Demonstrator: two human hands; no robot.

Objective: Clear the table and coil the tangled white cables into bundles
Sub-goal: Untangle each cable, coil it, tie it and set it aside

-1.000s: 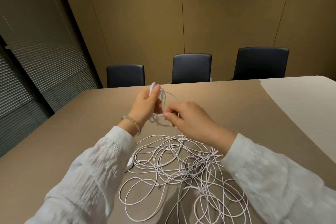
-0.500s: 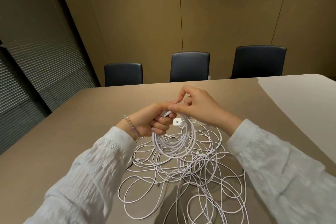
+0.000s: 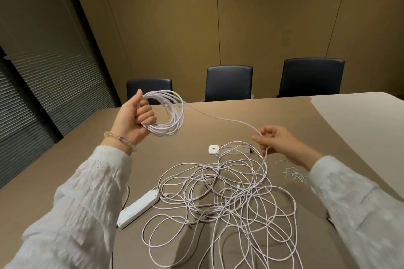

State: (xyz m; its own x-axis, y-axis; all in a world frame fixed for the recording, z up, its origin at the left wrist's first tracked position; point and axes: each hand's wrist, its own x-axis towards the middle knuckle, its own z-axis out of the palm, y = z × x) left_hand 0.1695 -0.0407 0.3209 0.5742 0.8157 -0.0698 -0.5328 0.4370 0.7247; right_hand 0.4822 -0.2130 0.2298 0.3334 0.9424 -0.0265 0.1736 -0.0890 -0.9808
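Since the earlier frame, the hands were drawn apart. The coil (image 3: 166,113), left of centre, was gripped by the left hand (image 3: 133,120); the strand (image 3: 220,118) was pinched by the right hand (image 3: 277,142). The tangle (image 3: 229,203) lay on the bench (image 3: 65,159). The cable was judged light and limp, best held at the loops.

White cables: one part-coiled bundle (image 3: 169,113) raised at centre left, tangled heap (image 3: 227,201) at lower centre.
Bundle is made of several round loops, held upright above the table (image 3: 65,172). A single strand (image 3: 220,118) is strung rightward from it, then drops into the heap, which is spread flat in loose overlapping loops.
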